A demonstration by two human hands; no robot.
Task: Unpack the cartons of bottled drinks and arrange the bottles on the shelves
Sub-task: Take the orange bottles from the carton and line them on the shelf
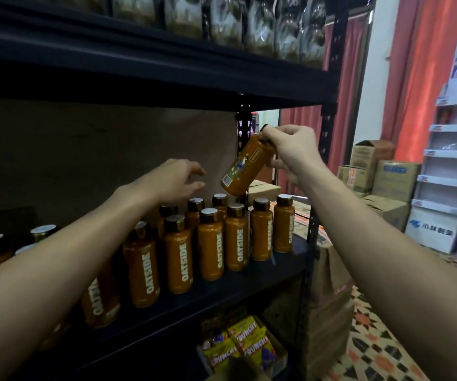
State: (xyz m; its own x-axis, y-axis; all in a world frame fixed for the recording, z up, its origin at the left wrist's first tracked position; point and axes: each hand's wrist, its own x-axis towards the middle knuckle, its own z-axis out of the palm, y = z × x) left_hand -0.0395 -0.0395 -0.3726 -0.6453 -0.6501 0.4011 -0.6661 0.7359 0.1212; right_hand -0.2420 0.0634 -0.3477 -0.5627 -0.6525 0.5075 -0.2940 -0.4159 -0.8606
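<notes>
Shelving step in hand. R hand (290, 149) grips an orange Oatside bottle (245, 169) by its top end, fingers curled round the cap area. The bottle hangs tilted, base pointing down-left, in the air just above the back of the Oatside row (211, 243) standing on the black shelf (222, 294). L hand (178, 178) holds nothing, fingers loosely spread, hovering over the caps of the rear bottles, near the tilted one. Cardboard cartons (392, 180) sit stacked on the floor, well apart to the right. Next, as I judge it: bring the bottle upright, then lower it into a gap at the back w/o knocking its neighbours — L hand prob. steadies or parts them.
</notes>
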